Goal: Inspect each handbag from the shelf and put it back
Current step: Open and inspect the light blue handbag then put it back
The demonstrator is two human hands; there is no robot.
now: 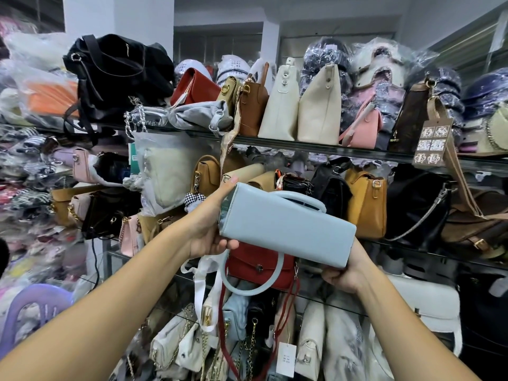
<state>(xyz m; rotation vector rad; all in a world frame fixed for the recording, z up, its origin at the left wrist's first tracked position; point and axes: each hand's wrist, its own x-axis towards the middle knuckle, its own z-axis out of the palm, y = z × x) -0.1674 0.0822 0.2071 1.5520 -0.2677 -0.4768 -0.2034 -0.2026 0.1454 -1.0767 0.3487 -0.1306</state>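
Observation:
I hold a pale blue handbag (pixel 286 225) in the air in front of the glass shelves (pixel 357 152), tipped so its flat base faces me. My left hand (pixel 211 229) grips its left end, thumb underneath. My right hand (pixel 343 270) clasps the lower right corner from below. One round blue handle (pixel 247 281) hangs down under the bag; the other shows along its top edge.
The shelves are packed tight with handbags: cream ones (pixel 319 105), a black backpack (pixel 115 75), a tan bag (pixel 367 204), a red bag (pixel 261 265) right behind the held one. Plastic-wrapped goods pile up at the left. A purple plastic chair (pixel 35 306) stands at lower left.

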